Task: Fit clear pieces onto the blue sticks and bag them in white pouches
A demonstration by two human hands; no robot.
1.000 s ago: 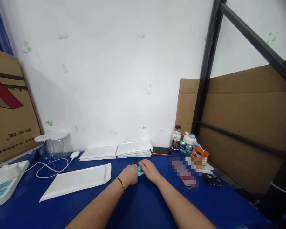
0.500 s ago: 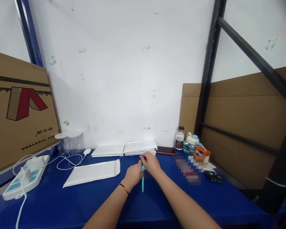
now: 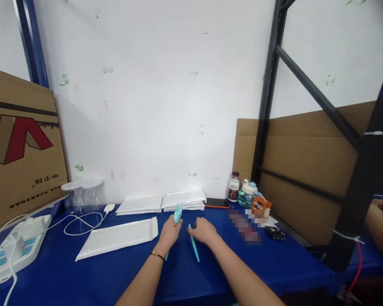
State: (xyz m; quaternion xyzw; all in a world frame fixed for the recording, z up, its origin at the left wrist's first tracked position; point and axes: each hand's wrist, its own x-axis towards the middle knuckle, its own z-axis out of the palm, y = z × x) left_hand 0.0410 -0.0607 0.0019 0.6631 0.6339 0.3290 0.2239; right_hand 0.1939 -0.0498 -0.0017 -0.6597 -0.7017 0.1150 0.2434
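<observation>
My left hand (image 3: 169,234), with a dark beaded bracelet on its wrist, is closed on a light teal object (image 3: 178,213). Its broad upper end sticks out above the fingers, and a thin teal tip shows below the hand; I cannot make out its kind. A short gap to the right, my right hand (image 3: 204,231) pinches a slim teal stick (image 3: 194,249) near its upper end. The stick slants down toward the table's front. A white padded envelope (image 3: 119,238) lies flat to the left of my left hand.
Behind my hands lie white envelope stacks (image 3: 185,198) and a phone (image 3: 217,203). A bottle (image 3: 233,187), teal cup (image 3: 246,197) and orange box (image 3: 261,208) stand right. Power strip (image 3: 32,244), cable and clear jars (image 3: 92,196) are left. Another person's arm (image 3: 378,225) shows far right.
My hands, together half a second ago, have moved apart. The slim teal stick is now in my right hand, away from the teal object in my left. The view has shifted slightly right.
</observation>
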